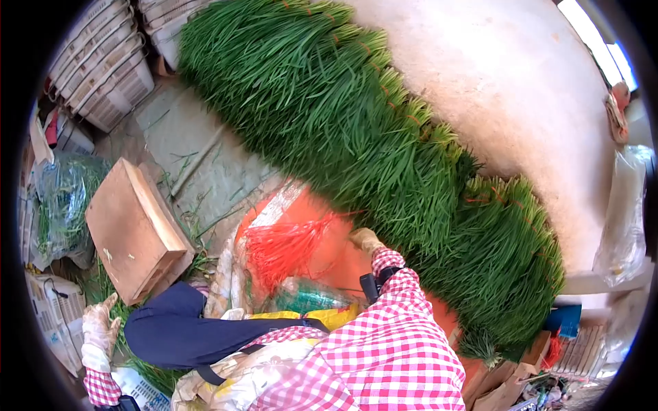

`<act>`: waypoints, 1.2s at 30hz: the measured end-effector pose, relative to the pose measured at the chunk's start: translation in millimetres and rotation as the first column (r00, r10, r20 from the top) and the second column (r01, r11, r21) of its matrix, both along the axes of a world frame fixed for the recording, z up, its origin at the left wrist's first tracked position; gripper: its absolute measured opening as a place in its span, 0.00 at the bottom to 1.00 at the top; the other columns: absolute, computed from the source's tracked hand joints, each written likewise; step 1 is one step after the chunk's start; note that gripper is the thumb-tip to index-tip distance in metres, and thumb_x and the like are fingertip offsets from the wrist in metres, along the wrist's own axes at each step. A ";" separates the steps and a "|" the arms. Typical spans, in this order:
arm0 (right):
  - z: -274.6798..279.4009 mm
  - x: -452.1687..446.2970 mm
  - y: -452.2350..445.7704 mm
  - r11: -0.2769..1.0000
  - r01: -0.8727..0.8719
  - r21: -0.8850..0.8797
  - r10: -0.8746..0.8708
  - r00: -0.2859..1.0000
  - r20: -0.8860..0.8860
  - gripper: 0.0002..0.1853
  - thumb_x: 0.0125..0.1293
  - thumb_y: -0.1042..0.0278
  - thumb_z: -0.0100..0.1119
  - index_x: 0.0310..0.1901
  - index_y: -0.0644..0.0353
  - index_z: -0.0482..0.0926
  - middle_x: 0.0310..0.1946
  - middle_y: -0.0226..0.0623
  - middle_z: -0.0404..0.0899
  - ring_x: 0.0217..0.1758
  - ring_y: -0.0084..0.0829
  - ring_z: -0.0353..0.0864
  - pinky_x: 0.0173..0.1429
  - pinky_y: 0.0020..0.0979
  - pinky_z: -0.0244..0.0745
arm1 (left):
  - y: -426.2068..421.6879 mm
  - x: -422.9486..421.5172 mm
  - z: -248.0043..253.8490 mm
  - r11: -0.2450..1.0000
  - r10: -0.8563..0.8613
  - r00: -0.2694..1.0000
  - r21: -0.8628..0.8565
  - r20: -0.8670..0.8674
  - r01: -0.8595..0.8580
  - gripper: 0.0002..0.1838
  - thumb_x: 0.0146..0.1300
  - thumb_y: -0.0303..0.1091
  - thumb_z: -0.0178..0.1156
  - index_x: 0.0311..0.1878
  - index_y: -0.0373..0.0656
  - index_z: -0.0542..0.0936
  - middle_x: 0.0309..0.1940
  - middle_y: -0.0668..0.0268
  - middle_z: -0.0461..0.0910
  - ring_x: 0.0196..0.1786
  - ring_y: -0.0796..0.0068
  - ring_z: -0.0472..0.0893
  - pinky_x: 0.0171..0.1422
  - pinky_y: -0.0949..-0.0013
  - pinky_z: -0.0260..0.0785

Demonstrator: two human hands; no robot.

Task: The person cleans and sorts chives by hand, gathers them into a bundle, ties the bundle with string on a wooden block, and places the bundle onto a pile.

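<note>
My right hand [367, 239], in a tan glove, is at the lower edge of a long pile of green leafy bundles [329, 103], beside the end of a bunch of red ties [288, 250]. Its fingers are too small and blurred to make out. My left hand [101, 325], in a pale glove, is low at the far left, over some loose green leaves, with its fingers apart. Near it stands a brown wooden block [133, 229]. The bundles have red bands around their pale ends.
Stacked white crates [110, 82] stand at the upper left, above a clear plastic bag of greens [65, 198]. An orange surface [343, 253] lies under the ties. At the right are a plastic roll [620, 216] and a blue box [563, 320].
</note>
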State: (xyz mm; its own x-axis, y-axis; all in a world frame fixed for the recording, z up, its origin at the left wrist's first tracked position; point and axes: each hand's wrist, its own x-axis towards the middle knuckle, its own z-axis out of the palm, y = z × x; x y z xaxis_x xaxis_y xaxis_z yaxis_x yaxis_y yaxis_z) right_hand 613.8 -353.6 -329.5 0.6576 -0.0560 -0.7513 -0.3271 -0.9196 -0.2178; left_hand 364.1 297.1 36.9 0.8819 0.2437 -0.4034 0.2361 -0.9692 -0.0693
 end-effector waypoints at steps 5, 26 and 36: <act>5.1 12.9 14.7 0.997 0.081 0.009 -0.082 0.992 0.092 0.19 0.57 0.55 0.52 0.39 0.64 0.81 0.42 0.53 0.80 0.50 0.47 0.78 0.52 0.40 0.72 | 9.4 -10.5 -0.3 0.998 0.055 0.998 -0.006 -0.018 -0.055 0.31 0.50 0.32 0.66 0.61 0.50 0.71 0.47 0.58 0.78 0.51 0.56 0.76 0.61 0.56 0.63; -16.9 33.2 259.6 0.752 -0.652 -0.101 0.639 0.683 0.354 0.15 0.61 0.58 0.49 0.41 0.54 0.83 0.40 0.43 0.83 0.45 0.42 0.82 0.53 0.43 0.73 | -88.5 89.0 -3.9 0.912 -0.409 0.887 0.051 0.217 0.408 0.22 0.57 0.35 0.60 0.57 0.46 0.74 0.41 0.62 0.79 0.49 0.63 0.77 0.62 0.56 0.62; 174.1 -19.6 234.2 0.394 0.090 0.915 0.064 0.990 -0.125 0.17 0.70 0.55 0.49 0.38 0.60 0.82 0.16 0.23 0.69 0.19 0.14 0.63 0.24 0.18 0.56 | -181.8 146.8 -30.9 0.939 -0.141 0.985 -0.328 -0.101 0.101 0.20 0.63 0.48 0.54 0.25 0.42 0.81 0.21 0.58 0.78 0.27 0.63 0.80 0.37 0.60 0.71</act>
State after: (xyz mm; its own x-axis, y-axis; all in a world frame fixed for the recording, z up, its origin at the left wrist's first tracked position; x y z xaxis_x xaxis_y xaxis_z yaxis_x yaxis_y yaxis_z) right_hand 594.2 -119.4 -155.4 0.5651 0.7089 -0.4220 -0.4297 -0.1838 -0.8841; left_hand 510.9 115.3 6.0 0.8364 -0.0219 -0.5477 0.1249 -0.9653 0.2293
